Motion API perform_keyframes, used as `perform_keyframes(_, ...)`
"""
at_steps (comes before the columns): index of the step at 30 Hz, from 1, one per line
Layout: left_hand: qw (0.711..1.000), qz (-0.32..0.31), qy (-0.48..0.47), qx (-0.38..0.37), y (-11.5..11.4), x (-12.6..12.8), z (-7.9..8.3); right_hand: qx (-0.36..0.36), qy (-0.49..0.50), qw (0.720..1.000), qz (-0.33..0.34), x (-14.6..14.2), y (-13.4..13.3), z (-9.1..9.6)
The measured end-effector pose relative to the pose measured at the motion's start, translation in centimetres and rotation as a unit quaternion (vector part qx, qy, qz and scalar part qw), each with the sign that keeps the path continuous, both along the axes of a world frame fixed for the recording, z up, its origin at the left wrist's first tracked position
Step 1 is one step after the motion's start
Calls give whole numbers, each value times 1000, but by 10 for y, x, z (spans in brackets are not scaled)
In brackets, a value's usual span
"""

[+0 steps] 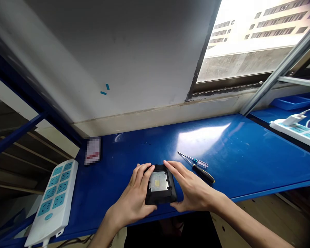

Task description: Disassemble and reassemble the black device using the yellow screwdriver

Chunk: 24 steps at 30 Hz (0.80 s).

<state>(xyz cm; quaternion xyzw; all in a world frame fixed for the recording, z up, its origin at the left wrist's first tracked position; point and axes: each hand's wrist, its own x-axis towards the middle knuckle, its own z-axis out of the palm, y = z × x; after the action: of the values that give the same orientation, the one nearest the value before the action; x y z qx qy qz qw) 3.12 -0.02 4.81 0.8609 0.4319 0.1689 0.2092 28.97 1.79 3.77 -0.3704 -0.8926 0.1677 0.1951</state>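
A squarish black device [160, 197] lies near the front edge of the blue table. Set into its upper face is a silvery metal plate [158, 177] with a small yellowish square in the middle and dark fasteners around its border. My left hand [134, 197] grips the device's left side, fingers over the far edge and thumb at the near corner. On the opposite side, my right hand [190, 187] has its fingertips at the far right corner and its thumb near the front right corner. Beyond my right hand lie a screwdriver with a clear-blue handle [200, 163] and a black-handled screwdriver [204, 173].
A white power strip [67, 203] runs along the table's left edge, with a blurred-out small object [93, 151] behind it. Another power strip [297, 129] with a plugged-in charger and a blue tray [294, 102] stand at right. A wall and window close off the back.
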Motion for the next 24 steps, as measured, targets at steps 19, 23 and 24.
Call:
perform_keyframes(19,995,-79,-53,44,20,12,44,155,44,987,8,-22,-12,33)
perform_keyframes(23,988,-33,-151,2,20,-1,31,50,92,994,-8,-22,-11,24)
perform_keyframes(24,983,-23,-181,-12,18,-4,28,18,96,995,-13,-22,-9,21)
